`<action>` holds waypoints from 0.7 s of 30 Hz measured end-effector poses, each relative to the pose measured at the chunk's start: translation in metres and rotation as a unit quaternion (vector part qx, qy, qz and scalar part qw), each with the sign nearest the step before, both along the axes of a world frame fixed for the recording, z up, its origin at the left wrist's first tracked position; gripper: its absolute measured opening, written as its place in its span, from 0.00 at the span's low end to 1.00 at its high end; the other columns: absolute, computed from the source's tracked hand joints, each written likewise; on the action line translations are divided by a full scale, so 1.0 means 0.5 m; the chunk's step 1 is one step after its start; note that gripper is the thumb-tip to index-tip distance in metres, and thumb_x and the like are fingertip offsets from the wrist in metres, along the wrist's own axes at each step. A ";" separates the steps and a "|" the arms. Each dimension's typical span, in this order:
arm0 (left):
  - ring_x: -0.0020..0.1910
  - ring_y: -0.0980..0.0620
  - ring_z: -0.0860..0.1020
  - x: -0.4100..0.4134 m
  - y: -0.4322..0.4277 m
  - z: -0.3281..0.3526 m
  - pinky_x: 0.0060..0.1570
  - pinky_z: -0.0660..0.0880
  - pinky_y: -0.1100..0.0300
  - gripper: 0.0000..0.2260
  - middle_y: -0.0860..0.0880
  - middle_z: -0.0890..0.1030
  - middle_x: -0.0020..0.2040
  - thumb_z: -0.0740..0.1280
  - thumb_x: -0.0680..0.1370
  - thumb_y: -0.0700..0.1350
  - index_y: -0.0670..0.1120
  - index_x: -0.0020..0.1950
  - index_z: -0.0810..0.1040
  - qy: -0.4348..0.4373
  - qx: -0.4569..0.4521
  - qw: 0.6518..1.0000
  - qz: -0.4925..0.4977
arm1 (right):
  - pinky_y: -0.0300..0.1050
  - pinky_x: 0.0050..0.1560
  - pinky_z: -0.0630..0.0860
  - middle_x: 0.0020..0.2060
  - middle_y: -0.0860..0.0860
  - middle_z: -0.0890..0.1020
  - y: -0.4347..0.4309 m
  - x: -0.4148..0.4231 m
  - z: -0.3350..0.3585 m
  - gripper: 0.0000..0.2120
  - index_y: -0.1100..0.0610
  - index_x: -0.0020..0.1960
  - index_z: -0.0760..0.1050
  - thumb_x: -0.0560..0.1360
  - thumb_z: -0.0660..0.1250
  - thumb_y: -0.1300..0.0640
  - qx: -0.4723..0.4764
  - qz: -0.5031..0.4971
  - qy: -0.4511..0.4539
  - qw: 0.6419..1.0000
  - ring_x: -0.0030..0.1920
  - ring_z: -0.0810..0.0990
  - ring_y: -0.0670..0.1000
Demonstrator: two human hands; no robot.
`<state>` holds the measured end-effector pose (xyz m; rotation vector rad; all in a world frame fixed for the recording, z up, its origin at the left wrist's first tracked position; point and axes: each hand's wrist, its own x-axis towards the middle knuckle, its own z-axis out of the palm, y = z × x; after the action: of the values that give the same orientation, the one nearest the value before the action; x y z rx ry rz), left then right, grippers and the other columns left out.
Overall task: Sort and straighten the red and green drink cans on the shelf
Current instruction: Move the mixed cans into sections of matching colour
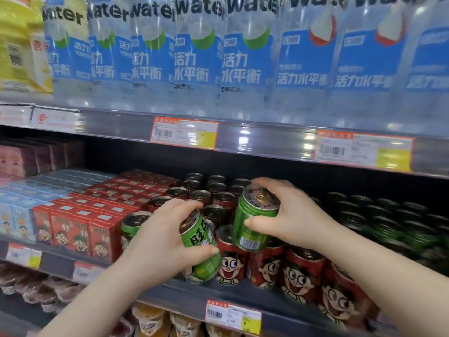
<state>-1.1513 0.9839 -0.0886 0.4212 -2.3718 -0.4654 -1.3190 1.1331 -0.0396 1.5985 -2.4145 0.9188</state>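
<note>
My left hand (165, 242) grips a green can (198, 237), tilted at the shelf's front edge. My right hand (289, 212) holds a second green can (252, 220) lifted above the red cans. A third green can (132, 226) stands at the left, partly hidden behind my left hand. Red cans with a cartoon face (298, 273) line the front of the middle shelf (184, 291), with more red cans (216, 190) behind. Dark green cans (388, 220) fill the shelf's right side.
Red cartons (80, 229) and blue cartons (17, 215) stand left of the cans. Water bottles (194, 57) fill the shelf above, with price tags (184, 133) on its edge. Packaged goods sit on the shelf below (150, 322).
</note>
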 end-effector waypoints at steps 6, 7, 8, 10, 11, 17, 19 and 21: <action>0.61 0.60 0.68 -0.100 0.101 0.025 0.58 0.63 0.65 0.40 0.63 0.66 0.58 0.72 0.59 0.66 0.56 0.68 0.67 0.000 -0.014 0.998 -0.061 | 0.37 0.62 0.65 0.66 0.47 0.70 0.112 -0.060 -0.010 0.38 0.44 0.70 0.64 0.62 0.71 0.41 -0.028 -0.061 0.014 0.998 0.64 0.69 0.47; 0.60 0.60 0.68 -0.120 0.123 0.030 0.57 0.64 0.65 0.42 0.63 0.67 0.58 0.68 0.57 0.69 0.56 0.68 0.68 0.000 -0.020 0.997 -0.074 | 0.36 0.61 0.65 0.66 0.46 0.70 0.137 -0.072 -0.010 0.39 0.45 0.69 0.64 0.61 0.71 0.40 -0.031 -0.071 0.018 0.997 0.65 0.69 0.46; 0.60 0.61 0.69 -0.140 0.146 0.036 0.57 0.64 0.65 0.43 0.62 0.68 0.57 0.64 0.54 0.71 0.56 0.67 0.68 0.004 -0.024 0.996 -0.083 | 0.36 0.61 0.64 0.66 0.46 0.70 0.165 -0.083 -0.009 0.38 0.45 0.69 0.65 0.61 0.71 0.40 -0.035 -0.080 0.021 0.996 0.65 0.69 0.46; 0.58 0.61 0.69 -0.182 0.194 0.046 0.57 0.64 0.66 0.44 0.62 0.69 0.55 0.61 0.53 0.71 0.55 0.67 0.69 0.021 -0.024 0.995 -0.099 | 0.37 0.62 0.65 0.66 0.47 0.71 0.226 -0.106 -0.004 0.37 0.45 0.69 0.65 0.63 0.72 0.43 -0.045 -0.105 0.020 0.993 0.65 0.69 0.47; 0.57 0.61 0.69 -0.204 0.222 0.052 0.57 0.64 0.66 0.44 0.62 0.69 0.55 0.61 0.53 0.71 0.56 0.67 0.70 0.029 -0.023 0.993 -0.110 | 0.39 0.63 0.67 0.64 0.47 0.71 0.259 -0.118 -0.001 0.36 0.45 0.69 0.65 0.63 0.72 0.44 -0.049 -0.120 0.018 0.991 0.64 0.70 0.48; 0.54 0.66 0.67 -0.326 0.395 0.079 0.56 0.61 0.71 0.42 0.61 0.68 0.55 0.66 0.54 0.69 0.56 0.66 0.70 0.036 -0.023 0.979 -0.198 | 0.43 0.61 0.72 0.58 0.49 0.77 0.453 -0.206 0.014 0.35 0.45 0.65 0.71 0.59 0.71 0.41 -0.068 -0.207 0.006 0.976 0.59 0.76 0.49; 0.56 0.64 0.68 -0.358 0.440 0.073 0.56 0.62 0.70 0.42 0.61 0.68 0.54 0.66 0.55 0.69 0.55 0.67 0.70 0.021 -0.028 0.976 -0.214 | 0.44 0.62 0.71 0.59 0.50 0.76 0.501 -0.232 0.013 0.35 0.46 0.66 0.69 0.60 0.72 0.42 -0.063 -0.228 0.000 0.972 0.59 0.75 0.49; 0.59 0.61 0.69 -0.382 0.477 0.059 0.58 0.64 0.68 0.41 0.60 0.67 0.56 0.68 0.57 0.67 0.55 0.68 0.68 -0.001 -0.030 0.975 -0.222 | 0.44 0.62 0.71 0.60 0.49 0.75 0.537 -0.251 0.008 0.35 0.46 0.66 0.69 0.61 0.72 0.43 -0.058 -0.231 0.003 0.971 0.60 0.75 0.49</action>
<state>-1.3424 1.2225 -0.0589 -0.1448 -2.4724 -0.5903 -1.4444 1.4019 -0.0357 0.9305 -2.5082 0.9353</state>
